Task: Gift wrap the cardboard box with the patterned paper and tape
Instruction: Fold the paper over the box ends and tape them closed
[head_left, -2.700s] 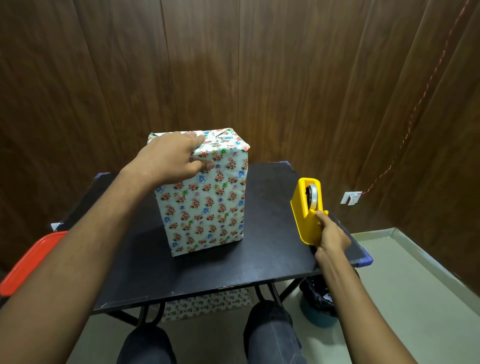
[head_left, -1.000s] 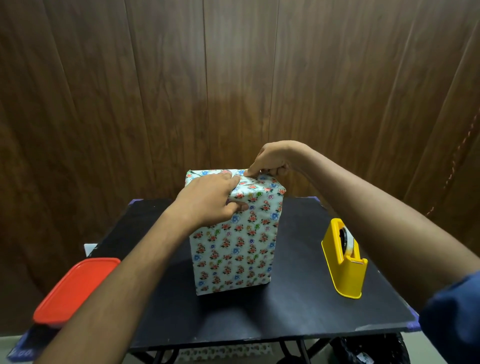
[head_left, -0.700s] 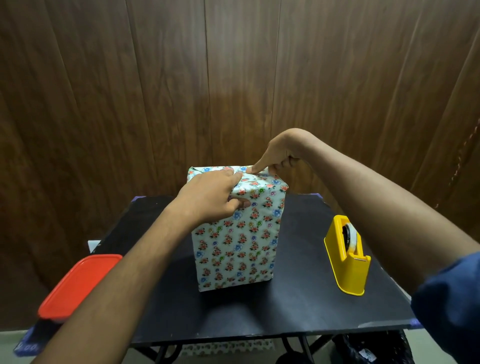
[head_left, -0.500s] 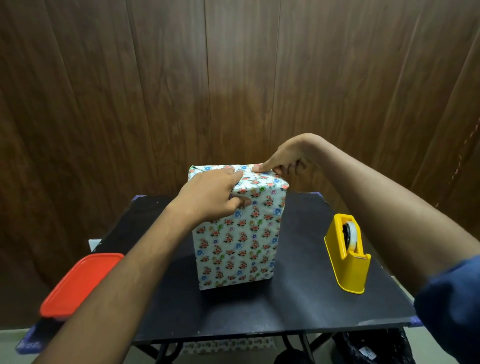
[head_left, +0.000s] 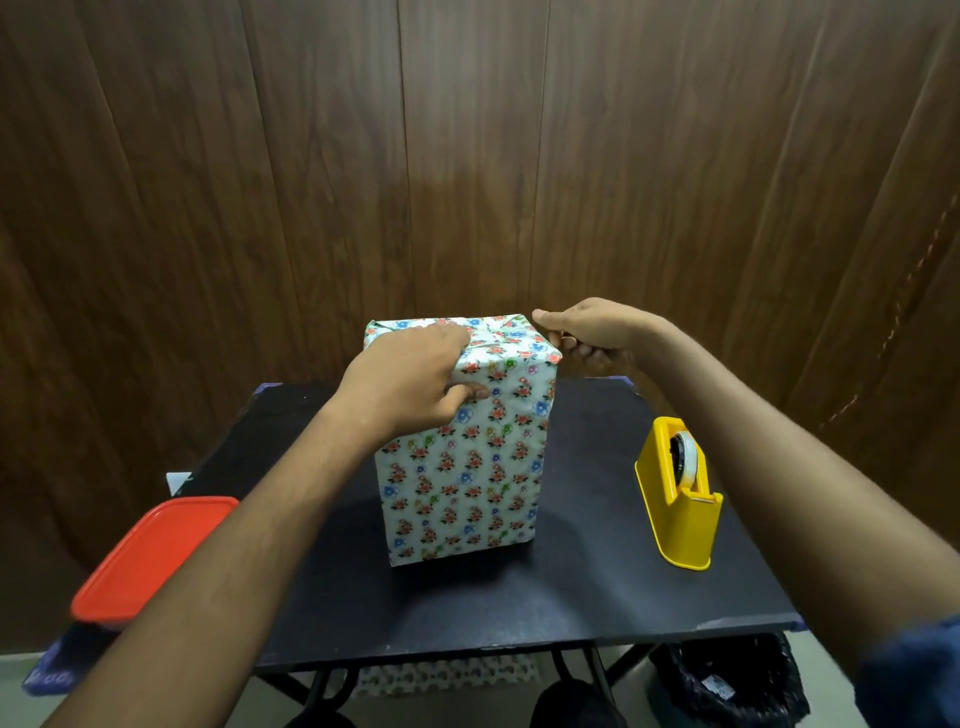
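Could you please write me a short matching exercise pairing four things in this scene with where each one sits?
Things:
1. yellow plastic tape dispenser
2. floral-paper-wrapped box
3. red plastic lid
4. black wire bin

Places:
A. middle of the black table
B. table's left edge
C. floor under the table's right corner
D. right side of the tabletop

Pairs: 1-D, 2-A, 3-B, 4-C

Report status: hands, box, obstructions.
Left hand grips wrapped box at top. Right hand curled at its top right edge. Tape dispenser standing clear.
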